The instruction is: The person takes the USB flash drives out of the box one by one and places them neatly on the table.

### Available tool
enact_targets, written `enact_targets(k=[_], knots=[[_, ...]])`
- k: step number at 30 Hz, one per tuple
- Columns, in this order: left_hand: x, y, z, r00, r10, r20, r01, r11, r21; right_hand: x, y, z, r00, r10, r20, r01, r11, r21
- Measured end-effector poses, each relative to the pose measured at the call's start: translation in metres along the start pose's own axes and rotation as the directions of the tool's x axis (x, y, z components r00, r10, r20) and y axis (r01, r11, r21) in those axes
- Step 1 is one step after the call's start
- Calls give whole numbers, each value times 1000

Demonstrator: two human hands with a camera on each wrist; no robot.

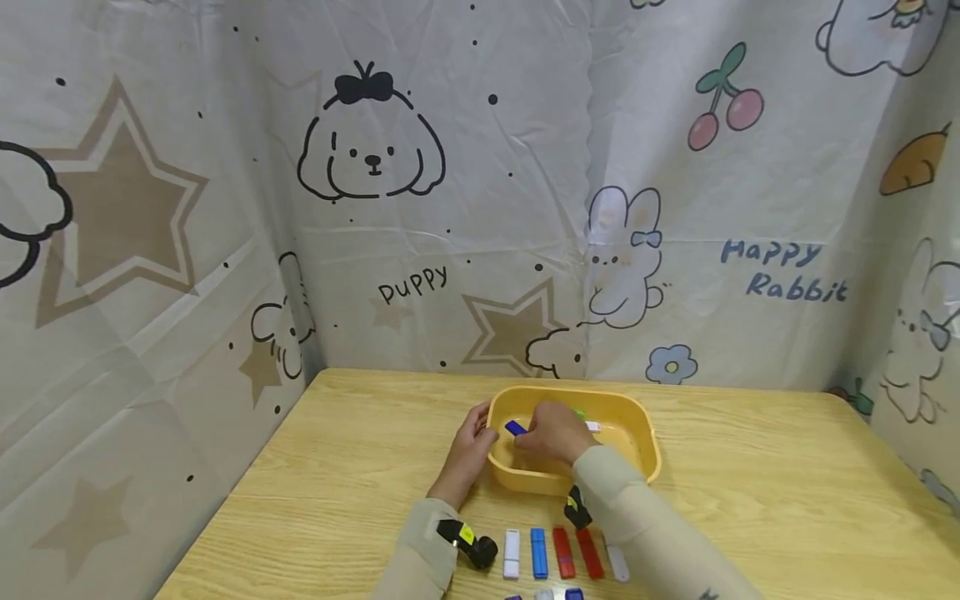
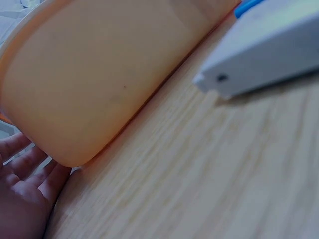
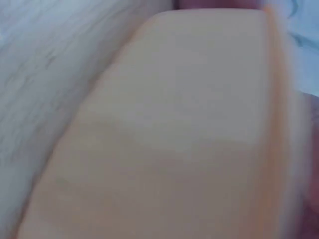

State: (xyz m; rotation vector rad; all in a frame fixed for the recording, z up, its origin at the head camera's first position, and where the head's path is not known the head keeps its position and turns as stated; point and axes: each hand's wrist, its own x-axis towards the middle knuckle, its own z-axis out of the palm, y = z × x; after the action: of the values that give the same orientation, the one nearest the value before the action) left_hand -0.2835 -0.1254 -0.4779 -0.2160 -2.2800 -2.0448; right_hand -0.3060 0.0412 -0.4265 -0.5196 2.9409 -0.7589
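A yellow plastic tub (image 1: 528, 482) stands on the table. My left hand (image 1: 470, 450) lies against the tub's left end, its fairly straight fingers (image 2: 30, 162) touching the outer wall near the lower corner. Inside the tub is my right hand (image 1: 557, 432), knuckles up, pinching a dark blue stick (image 1: 515, 427) that looks like a USB stick; its fingertips are mostly hidden. Behind that hand, a white stick (image 1: 593, 427) and a bit of something green (image 1: 580, 413) show in the tub. The right wrist view is blurred and shows mainly the tub's outer wall (image 3: 174, 124).
In front of the tub, a row of USB-like sticks lies on the table: white (image 1: 512, 554), blue (image 1: 538, 553), two red (image 1: 564, 553) and another white (image 1: 617, 563) beside my right sleeve. More pieces (image 1: 573, 594) show at the bottom edge. A printed curtain (image 1: 450, 208) surrounds the table.
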Motion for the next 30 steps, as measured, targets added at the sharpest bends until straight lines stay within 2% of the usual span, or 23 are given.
enact_targets(k=[3, 5, 7, 10, 12, 16, 18, 23, 30], knots=[[8, -14, 0, 1000, -13, -17, 13, 1000, 4, -10, 1, -12, 998, -48, -41, 50, 997, 57], [13, -25, -1, 999, -21, -29, 22, 1000, 9, -18, 2, -18, 997, -44, -58, 50, 993, 105], [13, -26, -1, 999, -23, -35, 23, 1000, 10, -28, 3, -24, 998, -16, -61, 26, 988, 155], [11, -22, -1, 999, -32, -21, 32, 999, 2, -45, 6, -32, 998, 16, -64, -2, 979, 202], [8, -14, -1, 999, -33, -8, 33, 999, -4, -56, 8, -37, 998, 27, -61, -12, 974, 226], [-1, 4, 0, 999, -34, 12, 34, 999, 2, -78, 15, -45, 998, -10, -56, 24, 970, 243], [-3, 9, 0, 999, -34, 14, 34, 999, 6, -87, 18, -49, 998, -50, -31, 56, 968, 246], [-4, 12, 0, 999, -35, 6, 35, 999, 2, -108, 26, -57, 986, -132, 99, 102, 960, 263], [-4, 12, 1, 999, -36, 8, 36, 999, 6, -126, 35, -64, 959, -179, 221, 115, 955, 272]])
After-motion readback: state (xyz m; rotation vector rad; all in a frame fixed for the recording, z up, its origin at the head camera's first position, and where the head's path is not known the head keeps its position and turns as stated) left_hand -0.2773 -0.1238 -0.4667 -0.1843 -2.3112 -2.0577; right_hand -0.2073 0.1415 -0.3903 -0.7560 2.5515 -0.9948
